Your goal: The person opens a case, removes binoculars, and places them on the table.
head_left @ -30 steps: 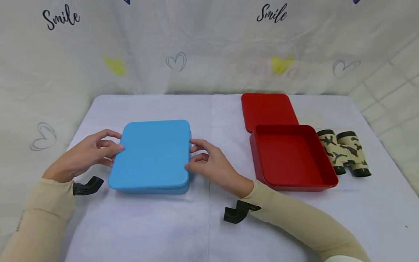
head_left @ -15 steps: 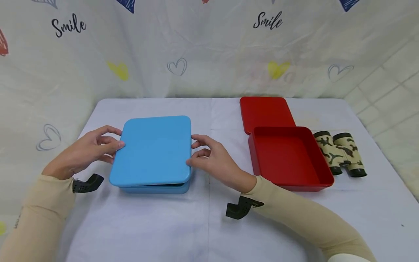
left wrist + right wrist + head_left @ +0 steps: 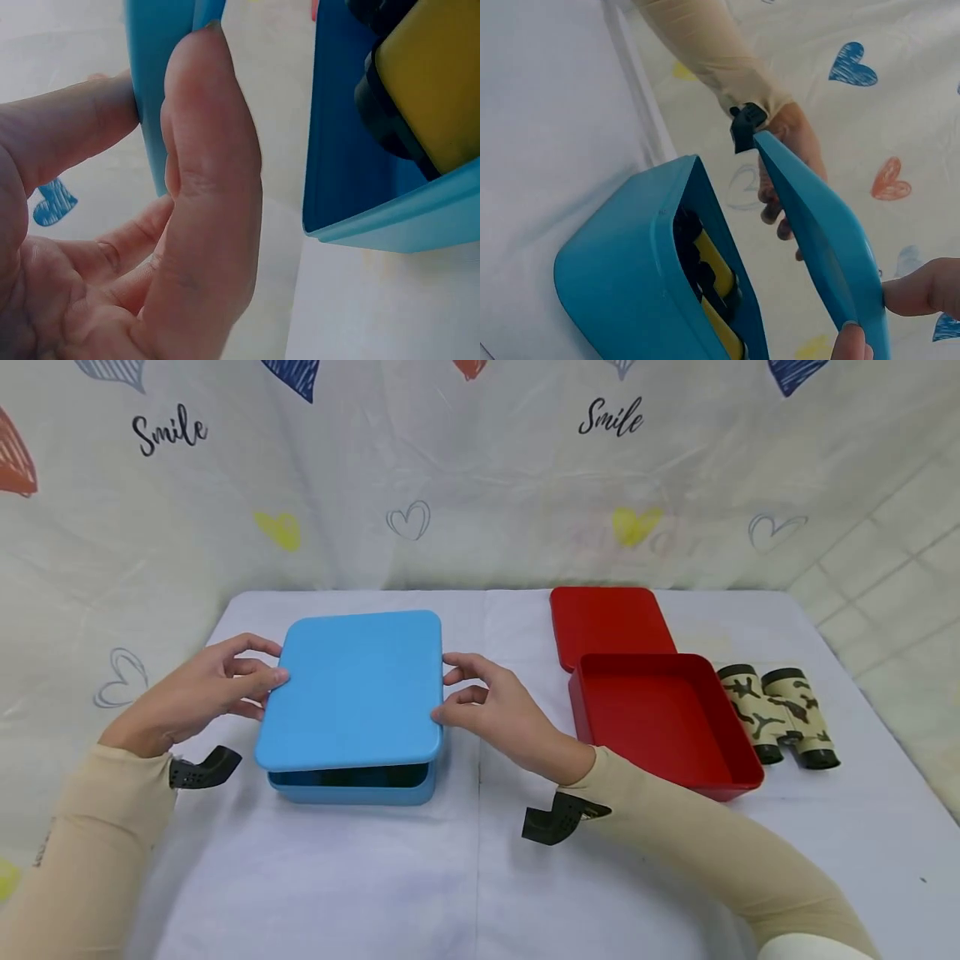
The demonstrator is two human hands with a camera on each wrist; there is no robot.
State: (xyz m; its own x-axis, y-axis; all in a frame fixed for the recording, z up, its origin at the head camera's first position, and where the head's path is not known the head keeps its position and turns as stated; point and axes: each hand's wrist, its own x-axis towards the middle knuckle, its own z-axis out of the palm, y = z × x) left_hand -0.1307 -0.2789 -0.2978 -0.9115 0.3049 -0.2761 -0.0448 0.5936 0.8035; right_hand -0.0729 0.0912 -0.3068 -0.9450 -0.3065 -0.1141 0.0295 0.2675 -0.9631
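The blue lid (image 3: 352, 689) hangs over the blue box (image 3: 352, 795), apart from its rim; the left hand (image 3: 202, 691) pinches the lid left of the blue box, the right hand (image 3: 510, 718) right of it. Inside the blue box lies a yellow-and-black object (image 3: 446, 86) (only partly visible). Rightward of the blue box stands a red box (image 3: 663, 714), then, farthest from it, camouflage binoculars (image 3: 767, 720).
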